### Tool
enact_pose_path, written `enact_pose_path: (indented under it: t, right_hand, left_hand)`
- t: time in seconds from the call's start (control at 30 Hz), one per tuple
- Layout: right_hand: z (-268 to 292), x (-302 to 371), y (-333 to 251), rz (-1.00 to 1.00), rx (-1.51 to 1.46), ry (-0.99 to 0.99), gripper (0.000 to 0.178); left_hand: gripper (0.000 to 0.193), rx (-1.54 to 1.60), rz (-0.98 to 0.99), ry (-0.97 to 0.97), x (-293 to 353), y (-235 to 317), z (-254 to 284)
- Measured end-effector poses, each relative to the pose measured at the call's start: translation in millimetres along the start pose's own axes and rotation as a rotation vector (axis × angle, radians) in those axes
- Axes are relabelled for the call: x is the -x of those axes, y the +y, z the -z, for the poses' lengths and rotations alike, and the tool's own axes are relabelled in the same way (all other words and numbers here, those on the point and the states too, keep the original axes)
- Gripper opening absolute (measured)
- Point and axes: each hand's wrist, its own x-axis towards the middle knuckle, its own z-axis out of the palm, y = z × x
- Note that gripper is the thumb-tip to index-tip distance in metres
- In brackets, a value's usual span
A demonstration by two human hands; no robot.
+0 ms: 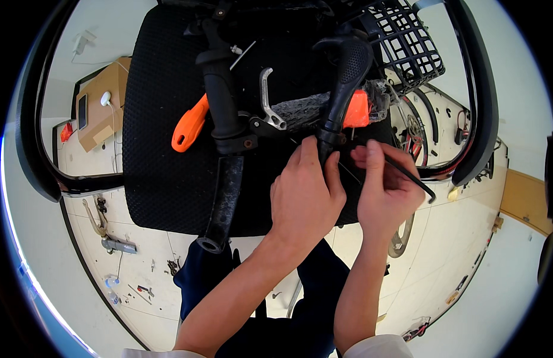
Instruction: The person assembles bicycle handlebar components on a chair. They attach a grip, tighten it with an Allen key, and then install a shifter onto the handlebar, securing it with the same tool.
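My left hand is closed round the lower end of a black bicycle handlebar grip, just below its clamp. Beside it, my right hand pinches a black hex key, whose bent end sticks out to the right. Its other end is hidden by the fingers. To the left stands a second black grip with a clamp and a bare black tube end below it. A silver brake lever lies between the two grips.
All this rests on a black chair seat between two armrests. An orange-handled tool, a clear plastic-wrapped package and a black basket surround the grips. Bicycle parts and a cardboard box lie on the floor.
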Motion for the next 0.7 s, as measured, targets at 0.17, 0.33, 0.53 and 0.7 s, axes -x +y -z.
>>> enact_pose_path:
  t: [0.17, 0.33, 0.53, 0.7]
  right_hand:
    - [3.8, -1.6, 7.1, 0.007, -0.064, -0.049, 0.008]
    - [2.9, -0.1, 5.0, -0.016, -0.091, -0.068, 0.009]
    - [1.6, -0.6, 7.5, -0.028, -0.085, -0.085, 0.010]
    - [-2.4, 0.5, 8.3, -0.015, -0.011, -0.050, 0.011]
  left_hand:
    - [0.016, -0.007, -0.003, 0.000, -0.2, 0.0, -1.0]
    - [0.016, -0.010, 0.004, 0.002, 0.0, -0.2, -0.6]
    - [0.015, 0.005, 0.023, -0.015, -0.4, 2.0, 0.7]
    - [0.015, 0.007, 0.013, -0.011, -0.3, -0.3, 0.4]
